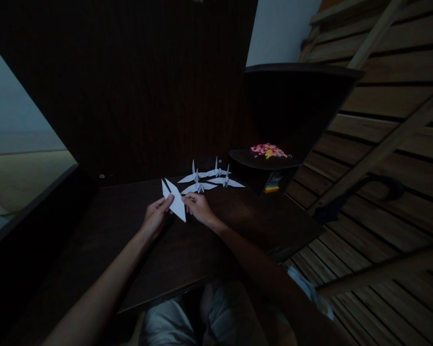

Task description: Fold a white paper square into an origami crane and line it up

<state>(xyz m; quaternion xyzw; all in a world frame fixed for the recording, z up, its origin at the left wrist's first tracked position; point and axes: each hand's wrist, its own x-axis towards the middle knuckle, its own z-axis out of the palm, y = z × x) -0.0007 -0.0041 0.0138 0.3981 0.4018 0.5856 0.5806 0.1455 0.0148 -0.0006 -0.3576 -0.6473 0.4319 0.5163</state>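
A folded white origami paper (176,203), a narrow diamond with two split points at its upper left end, is held up above the dark desk. My left hand (158,214) pinches its left side, thumb on top. At its right edge my right hand (197,206) grips it, with the fingers partly hidden behind the paper. Just beyond my hands stand several finished white paper cranes, among them a front crane (199,187), a right crane (226,181) and a back crane (216,171). Their wings are spread and partly overlap.
A dark desk (147,278) lies under my hands, with a tall panel (159,86) behind it. On a corner shelf (241,157) to the right sits a pile of small pink, red and yellow pieces (269,150). Below it is a yellow item (272,190). Wooden slats (382,105) are at the right.
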